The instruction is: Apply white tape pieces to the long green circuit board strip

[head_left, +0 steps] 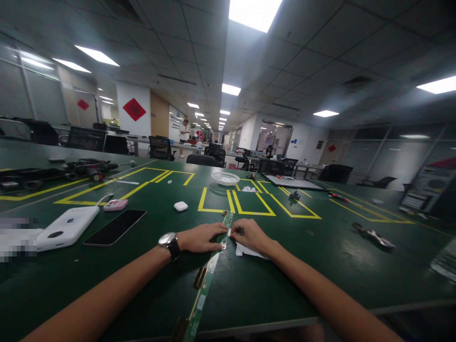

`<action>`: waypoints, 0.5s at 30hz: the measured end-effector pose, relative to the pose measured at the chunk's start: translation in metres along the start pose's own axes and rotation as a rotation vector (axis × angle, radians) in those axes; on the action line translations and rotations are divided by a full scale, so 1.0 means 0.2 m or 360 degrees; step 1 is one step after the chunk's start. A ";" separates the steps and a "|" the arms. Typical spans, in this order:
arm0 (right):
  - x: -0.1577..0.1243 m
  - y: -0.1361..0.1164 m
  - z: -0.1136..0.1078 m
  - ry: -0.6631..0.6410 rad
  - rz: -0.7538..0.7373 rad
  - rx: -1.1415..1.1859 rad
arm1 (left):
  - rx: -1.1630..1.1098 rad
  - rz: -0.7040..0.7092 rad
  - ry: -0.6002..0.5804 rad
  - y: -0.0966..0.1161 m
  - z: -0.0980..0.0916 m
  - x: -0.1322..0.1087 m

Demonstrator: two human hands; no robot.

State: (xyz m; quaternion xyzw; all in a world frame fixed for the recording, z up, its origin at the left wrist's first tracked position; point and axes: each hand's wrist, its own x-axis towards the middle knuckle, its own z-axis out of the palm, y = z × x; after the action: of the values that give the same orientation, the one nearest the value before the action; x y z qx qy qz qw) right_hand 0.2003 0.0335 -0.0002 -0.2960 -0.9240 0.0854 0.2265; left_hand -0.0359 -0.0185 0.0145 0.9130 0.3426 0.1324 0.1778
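Observation:
A long narrow green circuit strip lies on the green table, running from the near edge up to about the middle. My left hand, with a wristwatch on the wrist, rests flat on the strip with its fingers stretched out along it. My right hand is curled in a pinch right beside the strip, on top of a white paper or cloth. What its fingertips hold is too small to make out.
A black phone, a white power bank, a pink case and a white earbud case lie at the left. A white basket stands further back among yellow tape lines. Tools lie at the right. People stand far behind.

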 end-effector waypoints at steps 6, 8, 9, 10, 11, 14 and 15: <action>-0.01 -0.01 0.00 0.0012 -0.0030 -0.0041 | 0.0029 -0.0019 0.0029 0.00 0.01 0.00; -0.01 -0.01 -0.02 -0.0015 -0.0056 -0.0027 | -0.0010 -0.0046 0.0051 -0.01 0.01 -0.01; -0.01 -0.01 -0.04 -0.0036 -0.0081 0.0000 | -0.0030 -0.0068 0.0062 -0.01 0.02 -0.01; -0.02 -0.01 -0.05 -0.0054 -0.0112 0.0035 | -0.0044 -0.0089 0.0075 -0.02 0.02 -0.01; -0.02 -0.01 -0.07 -0.0064 -0.0142 0.0071 | -0.0062 -0.0111 0.0092 -0.02 0.03 -0.01; -0.01 -0.04 -0.09 -0.0086 -0.0235 0.0115 | -0.0116 -0.0137 0.0179 -0.06 0.03 -0.01; -0.01 -0.04 -0.09 -0.0119 -0.0276 0.0111 | -0.0116 -0.0147 0.0238 -0.07 0.03 -0.01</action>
State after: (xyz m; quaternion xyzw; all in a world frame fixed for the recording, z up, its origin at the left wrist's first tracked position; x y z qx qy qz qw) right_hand 0.2058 0.0263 0.0180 -0.2035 -0.9504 0.1087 0.2085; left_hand -0.0432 -0.0104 0.0036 0.8767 0.3917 0.2041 0.1908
